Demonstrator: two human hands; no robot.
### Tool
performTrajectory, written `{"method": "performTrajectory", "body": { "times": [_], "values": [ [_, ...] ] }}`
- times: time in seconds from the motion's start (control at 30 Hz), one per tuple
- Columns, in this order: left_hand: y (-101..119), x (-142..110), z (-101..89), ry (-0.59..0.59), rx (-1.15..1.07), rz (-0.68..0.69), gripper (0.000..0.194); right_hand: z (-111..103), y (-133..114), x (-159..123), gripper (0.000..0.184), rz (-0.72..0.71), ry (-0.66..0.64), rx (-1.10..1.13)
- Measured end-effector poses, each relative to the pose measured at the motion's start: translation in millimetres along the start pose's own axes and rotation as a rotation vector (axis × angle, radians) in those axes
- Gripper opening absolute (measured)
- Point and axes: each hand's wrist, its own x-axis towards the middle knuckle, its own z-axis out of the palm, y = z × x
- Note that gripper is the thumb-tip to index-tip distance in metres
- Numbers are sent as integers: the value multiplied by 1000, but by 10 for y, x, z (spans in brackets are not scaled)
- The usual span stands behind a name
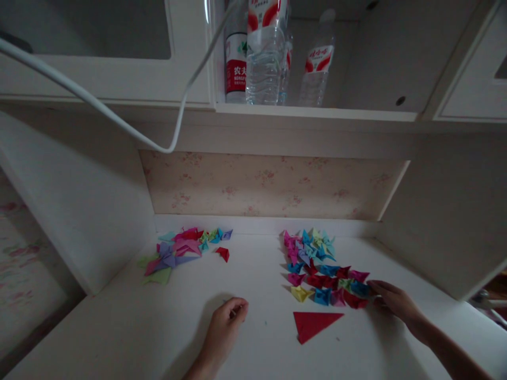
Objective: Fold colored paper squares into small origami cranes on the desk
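Observation:
My left hand rests on the white tabletop with its fingers curled together; a tiny pale bit shows by the fingers, too small to name. At the right end of the rows of folded paper pieces, my right hand has its fingertips pinched at a blue folded paper piece. A red folded piece lies just beside it. Between my hands lies a flat red paper triangle. Behind the rows is a cluster of pink, purple and blue folded pieces.
At the back left sits a loose pile of coloured folded paper, with a small red piece apart from it. Overhead, a shelf holds several plastic bottles. A white cable hangs in front of the cabinets.

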Motion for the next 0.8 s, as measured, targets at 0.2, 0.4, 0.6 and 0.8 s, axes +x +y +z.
{"method": "performTrajectory", "body": {
  "times": [0.2,0.4,0.6,0.8],
  "values": [
    [25,-12,-1,7,0,0,36,-79,-18,-4,37,202,-95,81],
    [10,-16,10,12,11,25,33,-58,-107,-360,50,-15,46,107],
    [2,54,14,88,96,-56,35,827,-206,-1496,52,136,-166,429],
    [139,473,-134,221,729,-16,20,1968,-257,-2334,45,71,-637,400]
  ]
}}
